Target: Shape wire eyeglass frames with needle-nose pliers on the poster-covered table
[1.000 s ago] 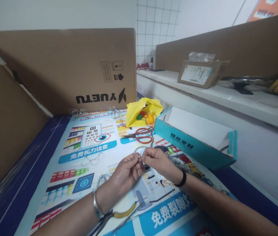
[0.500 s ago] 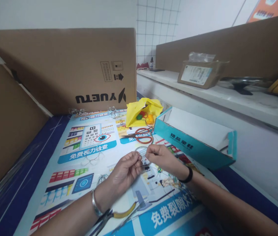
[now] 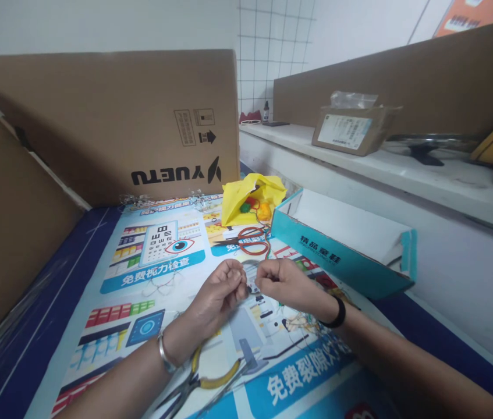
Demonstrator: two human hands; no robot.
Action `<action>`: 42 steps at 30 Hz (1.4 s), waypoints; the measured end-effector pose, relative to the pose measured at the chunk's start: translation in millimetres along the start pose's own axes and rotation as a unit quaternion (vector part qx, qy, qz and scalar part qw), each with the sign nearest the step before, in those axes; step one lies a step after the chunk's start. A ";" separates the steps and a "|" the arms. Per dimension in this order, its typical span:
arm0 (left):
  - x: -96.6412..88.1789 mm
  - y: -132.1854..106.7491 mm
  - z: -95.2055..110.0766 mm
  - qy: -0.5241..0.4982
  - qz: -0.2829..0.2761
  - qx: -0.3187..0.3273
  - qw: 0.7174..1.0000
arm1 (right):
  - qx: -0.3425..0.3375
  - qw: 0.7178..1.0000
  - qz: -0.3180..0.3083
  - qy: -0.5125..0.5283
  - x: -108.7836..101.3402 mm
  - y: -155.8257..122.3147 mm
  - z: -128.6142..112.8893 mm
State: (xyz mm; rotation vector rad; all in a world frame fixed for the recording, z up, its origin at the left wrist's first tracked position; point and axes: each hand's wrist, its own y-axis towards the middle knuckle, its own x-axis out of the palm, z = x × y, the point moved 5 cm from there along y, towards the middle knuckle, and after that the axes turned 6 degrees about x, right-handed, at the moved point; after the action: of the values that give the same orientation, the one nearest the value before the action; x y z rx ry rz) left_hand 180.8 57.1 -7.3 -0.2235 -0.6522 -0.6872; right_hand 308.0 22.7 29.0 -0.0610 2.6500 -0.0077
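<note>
Close together over the printed sheet (image 3: 224,267), my two hands hold a thin greyish wire hoop (image 3: 250,262). My left hand (image 3: 222,291) pinches its left side between thumb and fingers. Curled into a loose fist, my right hand (image 3: 292,288) grips the right side. Whether a thread runs between the fingers is too small to tell. Pliers (image 3: 220,381) with yellow handles lie below my left wrist. Beyond the hands are scissors (image 3: 236,240) with red-orange handles. Loose coloured threads (image 3: 301,322) are spread beneath my right forearm.
A yellow bag (image 3: 237,203) with red, green and orange balls of yarn sits behind the scissors. To the right stands an open teal box (image 3: 337,256). Large cardboard (image 3: 163,116) walls the back left. A shelf (image 3: 290,134) carries a small carton (image 3: 351,131).
My left hand has turned slightly and moved up a little, uncovering more of the pliers. The hands are slightly closer, and less of the hoop shows. The view has shifted slightly.
</note>
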 end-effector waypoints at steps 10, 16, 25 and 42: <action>6.0 -2.6 4.8 0.076 -0.071 0.019 0.994 | 0.000 1.000 0.005 0.006 4.0 -2.9 -2.3; 5.3 -2.3 6.0 0.079 -0.071 0.021 0.994 | 0.001 1.000 0.000 0.004 4.4 -3.4 -4.9; 5.4 -2.4 6.9 0.082 -0.067 0.014 0.994 | -0.005 1.000 -0.001 0.009 3.8 -3.2 -5.8; 5.0 -1.8 9.1 0.131 -0.088 0.025 0.987 | -0.003 1.000 -0.005 -0.016 5.7 -2.8 -1.7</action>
State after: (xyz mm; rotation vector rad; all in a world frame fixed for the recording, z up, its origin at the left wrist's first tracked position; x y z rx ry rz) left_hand 178.2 56.8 2.9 -0.0270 -0.4385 -0.8527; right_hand 302.4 19.6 27.8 -0.0764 2.6171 -0.0017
